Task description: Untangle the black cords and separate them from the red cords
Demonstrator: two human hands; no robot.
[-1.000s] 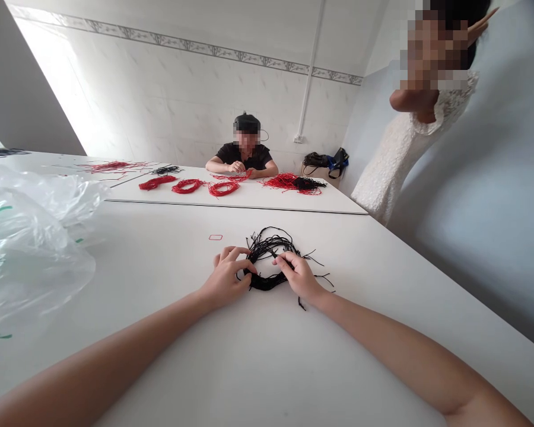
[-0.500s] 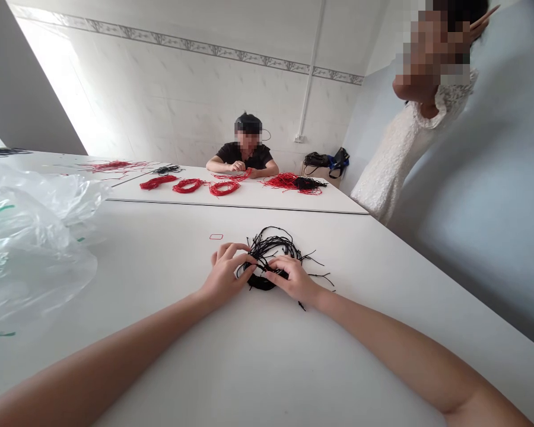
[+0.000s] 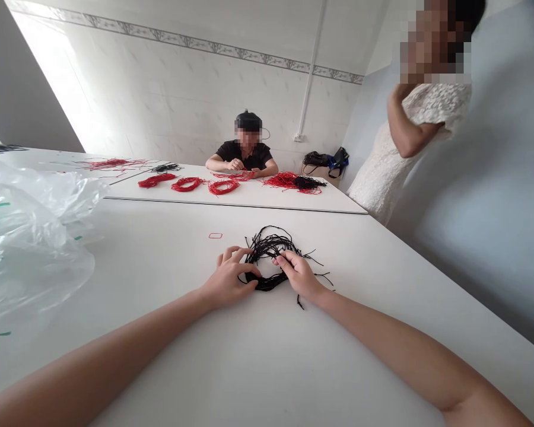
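A ring of black knotted cords (image 3: 269, 283) lies on the white table (image 3: 258, 362), with loose ends sticking out to its right. At the ring's left side is my left hand (image 3: 231, 277), thumb and index finger closed around the black cords, the other fingers spread over them. My right hand (image 3: 299, 274) is pinched at the ring's upper right, its fingertips over the opening. Whatever thin strand is between those fingertips is too small to make out.
Clear plastic bags (image 3: 35, 243) cover the left side. A small red outline (image 3: 215, 235) marks the table. Beyond are red cord bundles (image 3: 223, 187), a red and black pile (image 3: 289, 181) and a seated person (image 3: 244, 151). Another person (image 3: 396, 142) stands at the right.
My right hand has lifted slightly and its fingers have come together. My left thumb and index finger have moved down onto the cords. The standing person's arm has lowered.
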